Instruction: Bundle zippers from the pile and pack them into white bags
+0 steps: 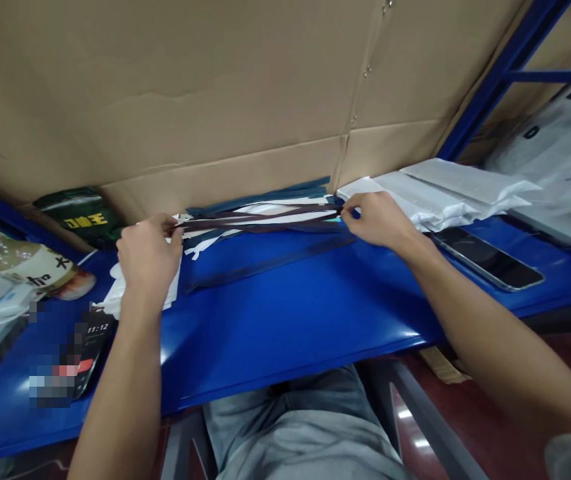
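Observation:
A long dark brown fabric strip point(260, 218) is stretched between my two hands at the back of the blue shelf. My left hand point(148, 257) pinches its left end, thumb and fingers pressed together. At the other end, my right hand point(378, 217) has thumb and forefinger closed on it. Under and behind this strip lies a loose bunch of similar strips, some white point(210, 241) and some dark teal point(265, 195). A separate dark strip point(270, 265) lies slanted on the blue surface, nearer to me. White paper or plastic point(171, 288) shows beside my left hand.
Flat white packets point(435, 193) lie at the back right, with a phone point(488, 259) in front of them. On the left are a second phone point(96, 347), a drink bottle point(53, 270) and a dark green bag point(83, 213). A cardboard wall point(215, 87) rises behind the shelf point(285, 320).

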Motion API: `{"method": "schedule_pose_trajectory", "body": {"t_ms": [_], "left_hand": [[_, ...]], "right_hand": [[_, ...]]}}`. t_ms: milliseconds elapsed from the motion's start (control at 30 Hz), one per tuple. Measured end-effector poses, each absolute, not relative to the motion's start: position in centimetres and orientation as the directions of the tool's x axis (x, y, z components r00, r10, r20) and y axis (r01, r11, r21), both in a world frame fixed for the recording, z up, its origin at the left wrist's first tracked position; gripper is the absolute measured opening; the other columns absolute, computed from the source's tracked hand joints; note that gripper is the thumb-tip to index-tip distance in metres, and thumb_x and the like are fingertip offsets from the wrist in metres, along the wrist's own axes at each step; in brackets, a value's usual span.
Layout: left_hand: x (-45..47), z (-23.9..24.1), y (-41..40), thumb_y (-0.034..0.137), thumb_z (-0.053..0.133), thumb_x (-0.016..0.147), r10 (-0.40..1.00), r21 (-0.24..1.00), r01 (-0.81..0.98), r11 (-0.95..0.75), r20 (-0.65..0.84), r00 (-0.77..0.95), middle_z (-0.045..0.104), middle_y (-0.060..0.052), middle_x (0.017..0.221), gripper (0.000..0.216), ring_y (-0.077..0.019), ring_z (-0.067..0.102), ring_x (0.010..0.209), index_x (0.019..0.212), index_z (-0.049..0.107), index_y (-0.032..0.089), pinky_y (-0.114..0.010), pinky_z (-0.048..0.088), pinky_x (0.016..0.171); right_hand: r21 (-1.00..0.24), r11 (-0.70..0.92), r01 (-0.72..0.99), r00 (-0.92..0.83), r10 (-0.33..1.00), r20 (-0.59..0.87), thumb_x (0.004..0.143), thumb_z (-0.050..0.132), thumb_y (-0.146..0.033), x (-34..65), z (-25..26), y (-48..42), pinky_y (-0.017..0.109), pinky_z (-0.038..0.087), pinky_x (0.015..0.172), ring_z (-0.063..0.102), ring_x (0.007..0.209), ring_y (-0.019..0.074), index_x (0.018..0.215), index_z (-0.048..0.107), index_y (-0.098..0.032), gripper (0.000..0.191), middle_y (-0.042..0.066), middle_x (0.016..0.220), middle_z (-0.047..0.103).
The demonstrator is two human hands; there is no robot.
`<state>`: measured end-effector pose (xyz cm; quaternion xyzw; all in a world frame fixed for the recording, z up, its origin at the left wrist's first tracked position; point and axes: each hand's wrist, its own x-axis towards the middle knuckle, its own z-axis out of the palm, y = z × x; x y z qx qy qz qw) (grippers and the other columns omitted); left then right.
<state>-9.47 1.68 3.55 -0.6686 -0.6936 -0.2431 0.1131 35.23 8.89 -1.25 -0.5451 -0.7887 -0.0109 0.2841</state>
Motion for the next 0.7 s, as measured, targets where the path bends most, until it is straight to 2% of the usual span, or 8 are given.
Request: {"method": "schedule_pose_trajectory", "body": {"t_ms": [67,133,233,300,433,700], "left_hand": [[-7.6,3.2,1.6,0.042,0.069,0.094,0.813,0.133,0.991,0.008,0.577,-0.084,0.073,-0.016,0.119,0.040,-0.0375,0.065,0.116,0.129,0.070,0.021,-0.051,0.051,0.099],[-5.3,2.8,1.5,0.039,0.071,0.093,0.802,0.138,0.983,-0.120,0.597,0.014,0.072,-0.014,0.121,0.035,-0.0324,0.066,0.113,0.123,0.071,0.022,-0.044,0.053,0.097],[-1.6,1.9,0.8,0.038,0.064,0.098,0.858,0.224,0.910,-0.349,0.468,0.213,0.076,-0.007,0.102,0.021,-0.0230,0.070,0.092,0.108,0.071,0.021,-0.035,0.054,0.086],[0.6,1.2,0.1,0.045,0.063,0.100,0.878,0.257,0.872,-0.418,0.362,0.314,0.076,-0.005,0.092,0.025,-0.0213,0.069,0.083,0.099,0.072,0.022,-0.034,0.051,0.077],[3.1,0.0,-0.9,0.055,0.057,0.103,0.892,0.298,0.845,-0.444,0.231,0.388,0.077,-0.003,0.088,0.035,-0.0214,0.069,0.077,0.095,0.074,0.025,-0.032,0.044,0.064],[3.4,-0.6,-1.0,0.037,0.054,0.104,0.879,0.253,0.849,-0.463,0.255,0.404,0.076,-0.002,0.086,0.023,-0.0209,0.069,0.078,0.098,0.072,0.025,-0.032,0.042,0.063]], "right_hand": [[-0.390,0.417,0.821,-0.253,0.878,0.406,0.088,0.066,-0.026,34.1,-1.4,8.1,0.043,0.059,0.083,0.077,0.085,0.0297,0.087,0.083,-0.023,0.018,0.007,0.088,0.081],[-0.489,0.462,0.740,-0.303,0.878,0.371,0.087,0.070,-0.028,32.7,-1.5,7.3,0.040,0.061,0.079,0.077,0.080,0.0270,0.088,0.084,-0.025,0.015,0.004,0.087,0.082],[-0.577,0.557,0.597,-0.392,0.830,0.397,0.088,0.071,-0.027,30.6,-1.7,5.8,0.038,0.062,0.082,0.079,0.085,0.0252,0.094,0.084,-0.025,0.015,0.002,0.093,0.083],[-0.614,0.600,0.513,-0.428,0.799,0.422,0.090,0.070,-0.027,29.2,-1.8,4.8,0.037,0.063,0.086,0.079,0.089,0.0245,0.097,0.084,-0.025,0.015,0.001,0.097,0.083],[-0.659,0.632,0.407,-0.457,0.766,0.452,0.093,0.070,-0.028,27.1,-2.2,3.1,0.035,0.063,0.087,0.079,0.091,0.0228,0.100,0.083,-0.025,0.014,0.000,0.099,0.083],[-0.686,0.648,0.332,-0.496,0.738,0.458,0.093,0.071,-0.025,26.4,-2.4,2.6,0.035,0.064,0.091,0.080,0.091,0.0217,0.100,0.082,-0.026,0.013,-0.001,0.099,0.083]]}}
